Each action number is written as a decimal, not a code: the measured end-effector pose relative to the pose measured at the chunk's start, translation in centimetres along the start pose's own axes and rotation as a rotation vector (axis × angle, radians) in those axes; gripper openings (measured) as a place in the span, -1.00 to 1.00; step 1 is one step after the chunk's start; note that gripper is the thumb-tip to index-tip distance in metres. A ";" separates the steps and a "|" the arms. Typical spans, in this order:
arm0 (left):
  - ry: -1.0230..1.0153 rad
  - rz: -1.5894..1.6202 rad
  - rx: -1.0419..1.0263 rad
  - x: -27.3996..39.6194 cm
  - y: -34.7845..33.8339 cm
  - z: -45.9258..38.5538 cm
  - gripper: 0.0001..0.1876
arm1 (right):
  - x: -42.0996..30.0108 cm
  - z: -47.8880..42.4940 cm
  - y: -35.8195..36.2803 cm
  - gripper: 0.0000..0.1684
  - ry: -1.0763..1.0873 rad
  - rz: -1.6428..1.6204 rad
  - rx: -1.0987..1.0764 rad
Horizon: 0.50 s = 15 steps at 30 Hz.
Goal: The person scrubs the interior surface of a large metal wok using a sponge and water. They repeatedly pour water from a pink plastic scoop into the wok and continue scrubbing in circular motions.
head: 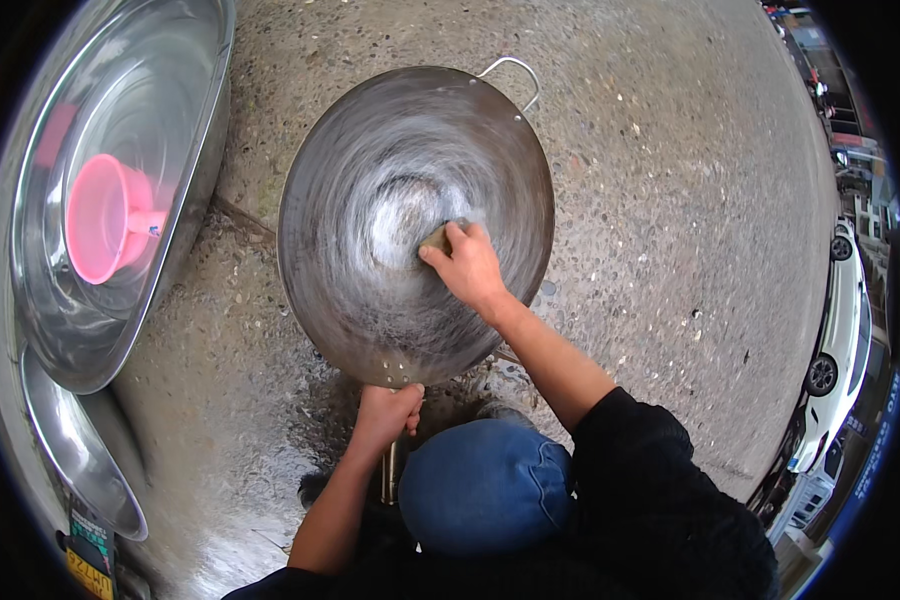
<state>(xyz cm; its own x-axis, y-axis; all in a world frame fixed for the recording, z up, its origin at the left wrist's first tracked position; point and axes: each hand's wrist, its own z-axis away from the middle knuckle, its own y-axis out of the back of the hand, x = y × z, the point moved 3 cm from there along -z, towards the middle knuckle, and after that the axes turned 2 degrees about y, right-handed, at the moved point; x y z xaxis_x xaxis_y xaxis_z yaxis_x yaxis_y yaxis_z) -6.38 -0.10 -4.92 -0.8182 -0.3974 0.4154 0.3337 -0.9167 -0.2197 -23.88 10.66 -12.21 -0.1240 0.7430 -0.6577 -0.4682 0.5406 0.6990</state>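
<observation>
A large dark metal wok (330, 195) is held over the wet ground, its inside facing up, with pale circular scrub marks around a shiny centre. A metal loop handle (534, 79) sticks out at its far right rim. My left hand (390, 411) is closed around the wok's long metal handle (389, 476) just below the near rim. With thumb and fingers, my right hand (466, 262) presses a small greenish-brown scouring pad (438, 240) on the inner surface, right of the wok's centre.
At left stands a big stainless steel basin (217, 97) with a pink plastic dipper (94, 217) in it. A smaller metal bowl (90, 457) lies below it. My jeans-clad knee (484, 487) is near the wok. Rough pebbled concrete (660, 187) surrounds it. A white car (840, 360) is at far right.
</observation>
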 end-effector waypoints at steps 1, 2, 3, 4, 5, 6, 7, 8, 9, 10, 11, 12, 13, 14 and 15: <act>-0.009 -0.013 0.014 0.0 0.3 0.0 -0.91 | -1.0 0.0 -0.6 -0.54 -0.095 -0.112 -0.128; -0.018 -0.026 0.028 -0.3 0.7 0.1 -0.91 | -3.5 2.3 -1.5 -0.53 0.074 -0.129 -0.152; -0.013 -0.037 0.040 -0.8 0.5 0.3 -0.91 | -5.1 5.5 -2.2 -0.52 0.232 -0.147 -0.182; -0.005 -0.043 0.040 -1.1 0.6 0.2 -0.91 | -5.3 6.2 -2.2 -0.45 0.310 -0.198 -0.154; 0.004 -0.049 0.040 -1.2 1.0 0.1 -0.91 | -3.5 4.2 -2.3 -0.40 0.142 -0.104 -0.338; -0.006 -0.066 0.029 -0.7 1.3 -0.2 -0.91 | -1.9 1.9 -1.2 -0.38 0.164 0.084 -0.145; -0.006 -0.040 0.011 -0.2 1.0 -0.1 -0.91 | -0.6 -0.1 0.3 -0.36 0.176 0.270 0.041; -0.006 -0.015 -0.007 0.6 0.5 0.2 -0.91 | 1.0 -2.3 2.1 -0.35 0.208 0.399 0.087; -0.003 0.013 -0.013 0.7 0.4 0.5 -0.91 | 1.7 -3.8 3.7 -0.34 0.246 0.519 0.126; 0.001 0.011 -0.020 0.6 0.8 0.6 -0.91 | 2.1 -4.3 5.0 -0.33 0.278 0.609 0.155; -0.001 0.013 -0.033 0.4 1.2 0.3 -0.91 | 2.4 -4.7 6.1 -0.33 0.314 0.706 0.188; -0.004 0.014 -0.046 0.4 1.3 0.2 -0.91 | 2.5 -4.3 6.2 -0.32 0.296 0.708 0.192; -0.008 0.009 -0.037 0.5 1.1 0.4 -0.91 | 2.8 -2.9 5.7 -0.31 0.274 0.711 0.192; -0.011 0.002 -0.031 0.6 0.8 0.5 -0.90 | 3.3 -1.1 5.1 -0.31 0.248 0.716 0.193; -0.014 -0.005 -0.021 0.6 0.7 0.6 -0.90 | 3.4 1.3 3.4 -0.36 0.200 0.570 0.062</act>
<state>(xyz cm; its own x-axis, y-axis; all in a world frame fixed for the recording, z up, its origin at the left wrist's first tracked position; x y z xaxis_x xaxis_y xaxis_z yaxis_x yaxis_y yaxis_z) -6.36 -1.00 -4.24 -0.8131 -0.3937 0.4289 0.3198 -0.9176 -0.2359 -24.74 15.59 -11.69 -0.5051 0.8370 -0.2105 -0.2289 0.1053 0.9677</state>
